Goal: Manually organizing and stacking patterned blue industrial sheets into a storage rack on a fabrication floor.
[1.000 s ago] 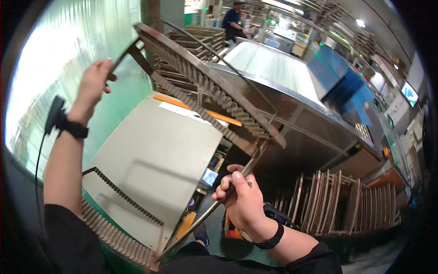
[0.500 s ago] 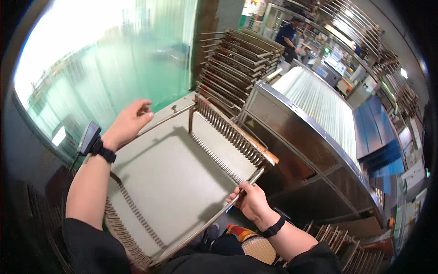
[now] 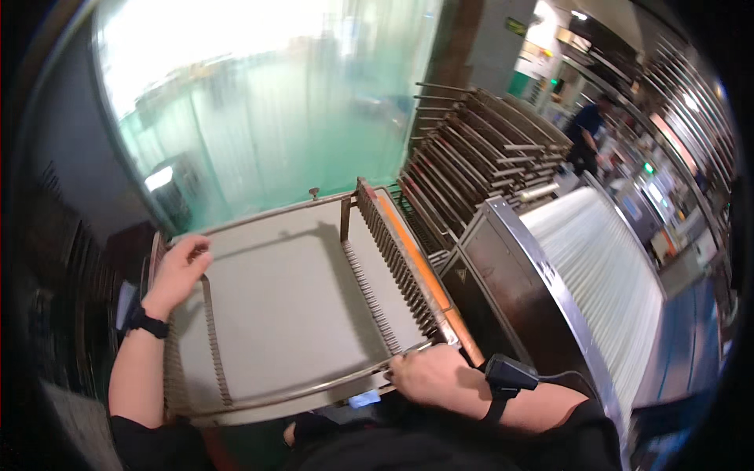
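A metal drying rack frame (image 3: 271, 392) with rows of spring-like slots along its left and right sides lies over a pale flat surface (image 3: 283, 306) in front of me. My right hand (image 3: 436, 378) is palm down, with its fingers closed round the front rail near the right corner. My left hand (image 3: 179, 275) hovers at the frame's far left corner, its fingers loosely bent and apart. Nothing shows in it. Black straps circle both wrists, and the right one carries a boxy black device (image 3: 510, 372).
Several similar metal racks (image 3: 487, 153) are stacked beyond the far right corner. A metal-sided machine with a bed of white rollers (image 3: 597, 259) stands at the right. Translucent greenish strip curtains (image 3: 267, 149) hang ahead. A person in dark clothes (image 3: 585, 133) stands far right.
The view has swung left, so the frame sits straighter before me. My right hand has turned palm down on the front rail. My left hand has moved toward the frame's left corner.
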`<state>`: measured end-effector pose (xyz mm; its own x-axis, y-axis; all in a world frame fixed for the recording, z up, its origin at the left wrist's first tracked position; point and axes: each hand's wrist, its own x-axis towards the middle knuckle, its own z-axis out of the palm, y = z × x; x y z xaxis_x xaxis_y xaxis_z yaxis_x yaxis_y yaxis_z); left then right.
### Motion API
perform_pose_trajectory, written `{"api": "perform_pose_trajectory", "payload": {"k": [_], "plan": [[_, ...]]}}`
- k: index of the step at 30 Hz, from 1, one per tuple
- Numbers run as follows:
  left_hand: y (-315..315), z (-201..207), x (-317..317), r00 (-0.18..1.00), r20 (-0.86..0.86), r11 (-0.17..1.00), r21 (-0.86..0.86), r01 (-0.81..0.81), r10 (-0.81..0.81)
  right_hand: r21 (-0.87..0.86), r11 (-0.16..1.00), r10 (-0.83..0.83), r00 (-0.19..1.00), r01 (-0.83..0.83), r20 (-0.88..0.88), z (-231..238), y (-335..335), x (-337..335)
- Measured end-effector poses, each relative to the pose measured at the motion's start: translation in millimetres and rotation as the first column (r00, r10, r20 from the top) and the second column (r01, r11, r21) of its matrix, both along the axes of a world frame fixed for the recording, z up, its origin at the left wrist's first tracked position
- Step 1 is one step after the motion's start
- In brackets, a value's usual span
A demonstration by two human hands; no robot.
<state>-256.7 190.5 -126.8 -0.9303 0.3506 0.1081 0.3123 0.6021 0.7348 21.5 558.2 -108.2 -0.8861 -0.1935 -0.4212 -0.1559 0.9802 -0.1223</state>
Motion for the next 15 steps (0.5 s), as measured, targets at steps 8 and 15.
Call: {"api": "perform_pose_trajectory", "payload": {"k": [8, 15], "plan": [[138, -21, 188, 0.864, 0.195, 0.872, -0.069, 0.484, -0.464, -0.194, 0.951, 0.076, 0.787, -0.243, -0.613, 74, 225, 37], [196, -25, 225, 0.883, 0.046, 0.788, -0.431, 0.44, -0.468, -0.321, 0.876, -0.478, 0.725, 0.359, -0.496, 21, 328, 98]]}}
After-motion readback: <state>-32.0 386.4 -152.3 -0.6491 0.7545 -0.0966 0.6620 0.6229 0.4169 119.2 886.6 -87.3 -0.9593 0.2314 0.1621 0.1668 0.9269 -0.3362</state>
